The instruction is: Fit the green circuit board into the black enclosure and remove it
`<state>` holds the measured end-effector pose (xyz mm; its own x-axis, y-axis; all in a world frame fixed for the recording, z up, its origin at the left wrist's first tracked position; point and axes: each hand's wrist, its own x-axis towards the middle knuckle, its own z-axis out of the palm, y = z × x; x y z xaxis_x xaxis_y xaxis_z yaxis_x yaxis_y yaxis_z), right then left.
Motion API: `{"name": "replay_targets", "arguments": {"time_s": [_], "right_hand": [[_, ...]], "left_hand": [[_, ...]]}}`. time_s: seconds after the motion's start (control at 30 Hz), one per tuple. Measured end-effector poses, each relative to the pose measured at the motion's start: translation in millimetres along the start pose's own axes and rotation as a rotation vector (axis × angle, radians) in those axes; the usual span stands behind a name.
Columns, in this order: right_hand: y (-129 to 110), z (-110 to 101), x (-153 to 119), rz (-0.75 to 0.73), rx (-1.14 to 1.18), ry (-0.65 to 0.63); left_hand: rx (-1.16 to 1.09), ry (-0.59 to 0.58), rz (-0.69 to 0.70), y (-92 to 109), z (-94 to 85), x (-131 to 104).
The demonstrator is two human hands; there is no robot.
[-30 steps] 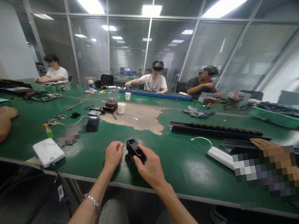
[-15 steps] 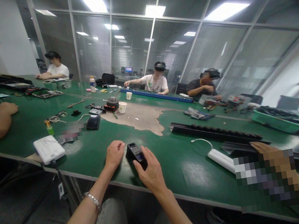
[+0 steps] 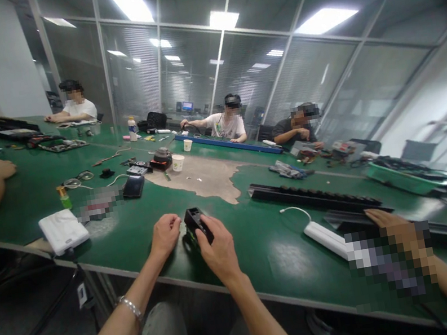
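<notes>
My right hand [image 3: 218, 245] is wrapped round a small black boxy device [image 3: 194, 222], thumb on the near side and fingers over the top. The device is tilted above the green table's near edge, and its end with square recesses faces up and away. Just left of it is my left hand [image 3: 167, 235], its fingers curled together, with a silver bracelet on the wrist. Whether anything sits in those fingers is hidden. A small pale patch shows between the left fingertips and the device; I cannot make out what it is.
On the green table [image 3: 246, 249] stand a white box [image 3: 64, 231], a black phone [image 3: 133, 186] and a paper cup [image 3: 178, 163]. To the right lie a black slotted rail [image 3: 314, 196] and a white power strip [image 3: 325, 239], near another person's hand [image 3: 391, 222]. Several people sit around.
My right hand has closed further round the black device and tilted it, so its screen side is now covered. My left hand stays curled beside it. The whole view has shifted slightly.
</notes>
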<state>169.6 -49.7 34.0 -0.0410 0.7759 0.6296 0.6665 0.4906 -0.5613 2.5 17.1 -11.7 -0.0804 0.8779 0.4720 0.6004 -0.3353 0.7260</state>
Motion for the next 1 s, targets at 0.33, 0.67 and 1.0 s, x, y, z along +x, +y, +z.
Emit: {"name": "replay_targets", "arguments": {"time_s": [0.33,0.67,1.0], "right_hand": [[69,-8,3,0.087,-0.055,0.118],[82,-5,-10,0.124,-0.143,0.098],[85,-7,-13,0.065,-0.059,0.044]], "left_hand": [[0.040,-0.009,-0.012,-1,3.7,1],[0.053,-0.007,-0.029,-1,6.6,0],[0.069,-0.009,-0.023,2,6.8,-1]]}}
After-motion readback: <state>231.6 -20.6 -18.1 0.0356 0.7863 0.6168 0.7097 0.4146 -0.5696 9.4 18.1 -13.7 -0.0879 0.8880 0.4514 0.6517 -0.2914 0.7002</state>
